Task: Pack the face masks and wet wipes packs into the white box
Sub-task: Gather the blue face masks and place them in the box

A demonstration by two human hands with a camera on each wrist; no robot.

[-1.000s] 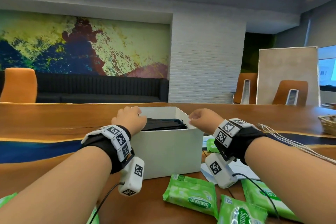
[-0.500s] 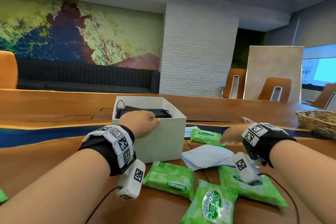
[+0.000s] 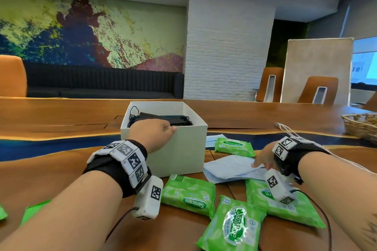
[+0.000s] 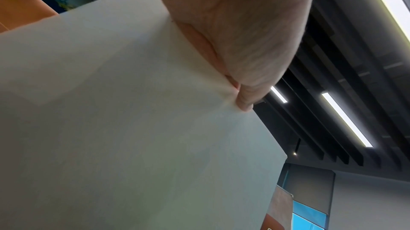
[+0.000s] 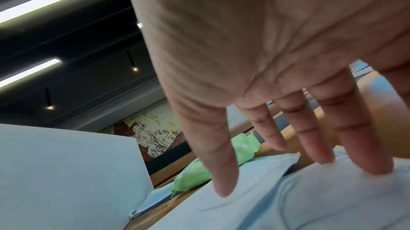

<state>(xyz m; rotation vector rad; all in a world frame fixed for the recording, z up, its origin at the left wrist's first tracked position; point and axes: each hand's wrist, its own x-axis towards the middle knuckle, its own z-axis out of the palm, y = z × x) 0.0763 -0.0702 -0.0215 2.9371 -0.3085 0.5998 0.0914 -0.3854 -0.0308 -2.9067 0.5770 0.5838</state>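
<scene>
Fingers (image 5: 363, 149) of the right hand (image 3: 265, 156) spread flat on a face mask (image 3: 230, 167); left hand (image 3: 155, 134) grips the white box (image 3: 179, 155).

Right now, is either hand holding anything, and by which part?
The left hand grips the white box by its near top rim. The right hand holds nothing; its straight fingers touch the pale blue face masks.
</scene>
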